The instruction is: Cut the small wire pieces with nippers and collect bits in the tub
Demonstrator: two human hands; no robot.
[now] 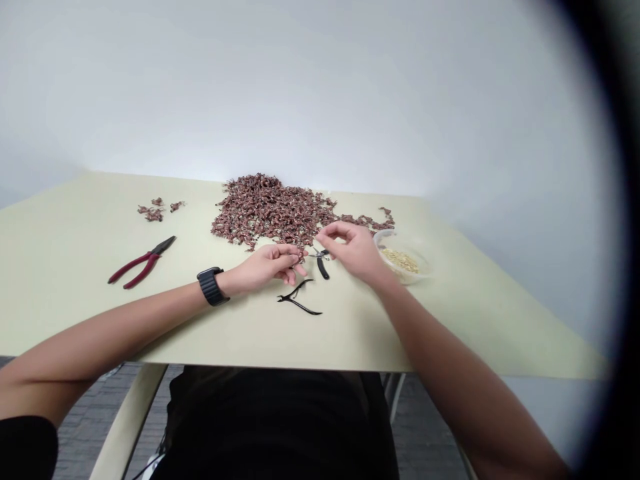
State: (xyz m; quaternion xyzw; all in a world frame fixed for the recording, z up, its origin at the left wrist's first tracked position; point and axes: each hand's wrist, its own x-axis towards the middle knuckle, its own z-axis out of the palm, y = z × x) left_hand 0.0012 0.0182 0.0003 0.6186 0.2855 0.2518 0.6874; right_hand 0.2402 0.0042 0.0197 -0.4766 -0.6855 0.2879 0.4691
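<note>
My left hand (pixel 270 265), with a black watch (pixel 212 285) on the wrist, rests on the pale table (pixel 75 267). Its fingers are curled round a small brown piece near the front of a big heap of brown pieces (pixel 273 215). My right hand (pixel 353 250) hovers just to the right with thumb and forefinger pinched; what they pinch is too small to name. Small black-handled pliers (pixel 321 261) lie between the two hands. A black cutter (pixel 298 300) lies just in front of them.
Red-handled pliers (pixel 141 261) lie at the left. A few loose brown pieces (pixel 156 211) sit at the far left. A clear bowl (pixel 406 261) with small gold bits stands to the right of my right hand. A grey wall rises behind the table.
</note>
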